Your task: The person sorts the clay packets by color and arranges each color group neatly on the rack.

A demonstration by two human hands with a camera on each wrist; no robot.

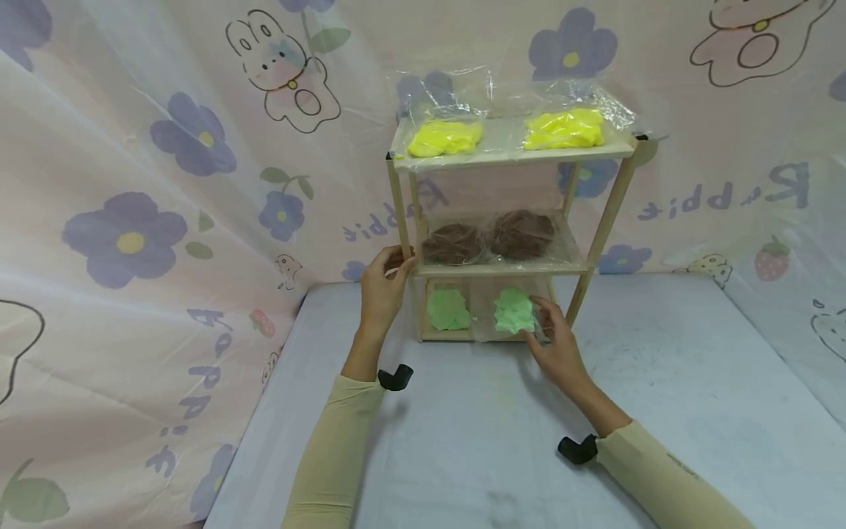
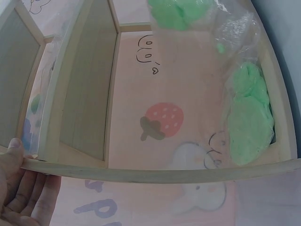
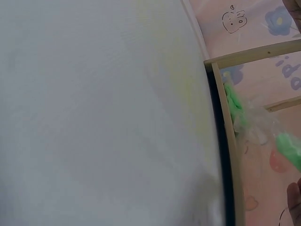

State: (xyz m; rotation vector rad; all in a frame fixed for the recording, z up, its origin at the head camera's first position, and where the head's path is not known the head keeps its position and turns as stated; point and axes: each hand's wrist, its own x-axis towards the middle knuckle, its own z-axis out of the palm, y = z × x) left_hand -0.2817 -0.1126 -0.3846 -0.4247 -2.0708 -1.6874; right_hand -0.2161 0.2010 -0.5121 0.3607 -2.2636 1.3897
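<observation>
A small wooden three-tier shelf [image 1: 502,270] stands on the table. My left hand [image 1: 383,289] grips its left front post [image 2: 155,175], with the thumb on one side and the fingers on the other. On the bottom tier lies a clear bag of green clay [image 1: 449,309]. To its right, my right hand [image 1: 558,344] holds a second bag of green clay [image 1: 514,311] by its right side, between thumb and fingers. The left wrist view has this green lump [image 2: 181,12] raised off the bottom board. Only bits of the right hand's fingers [image 3: 294,200] show in the right wrist view.
Two bags of brown clay [image 1: 522,235] sit on the middle tier. Bags of yellow clay [image 1: 565,129] rest on the top tier, their loose plastic sticking up. A printed curtain [image 1: 218,257] hangs behind and to the left of the white table [image 1: 463,433].
</observation>
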